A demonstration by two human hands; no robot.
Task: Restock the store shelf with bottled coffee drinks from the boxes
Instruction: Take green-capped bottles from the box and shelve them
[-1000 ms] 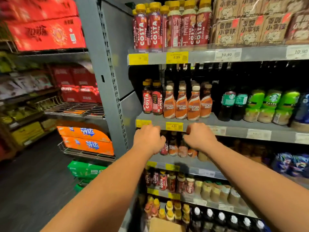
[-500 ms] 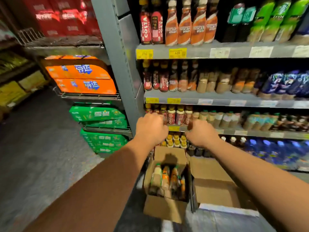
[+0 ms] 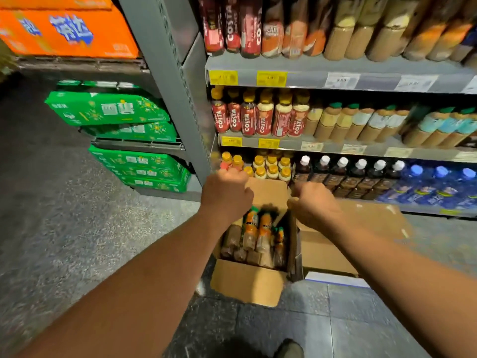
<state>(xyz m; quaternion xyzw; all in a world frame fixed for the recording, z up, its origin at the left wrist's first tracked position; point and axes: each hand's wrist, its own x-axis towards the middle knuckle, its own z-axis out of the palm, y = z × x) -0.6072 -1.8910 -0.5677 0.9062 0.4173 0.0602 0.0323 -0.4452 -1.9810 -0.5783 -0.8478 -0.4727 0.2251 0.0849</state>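
An open cardboard box point(image 3: 246, 281) stands on the floor in front of the shelf. Several orange-labelled coffee bottles point(image 3: 258, 235) lie in it. My left hand point(image 3: 227, 193) hovers over the box's far left corner, fingers curled shut with nothing in them. Over the box's right edge is my right hand point(image 3: 315, 206), also curled with nothing visible in it. A second open box point(image 3: 327, 253) sits to the right and looks empty. Red Costa coffee bottles point(image 3: 258, 120) fill the left of the grey shelf point(image 3: 335, 148) above.
A grey upright post point(image 3: 165, 60) bounds the shelf on the left. Green drink cases point(image 3: 116, 109) and orange cases point(image 3: 64, 29) are stacked on racks further left. Dark bottles with white caps point(image 3: 348, 174) line the bottom shelf. My shoe point(image 3: 289, 348) shows below.
The view has dropped from the upper shelves down to the floor. Both hands have come down from shelf height to just above the open box, still curled.
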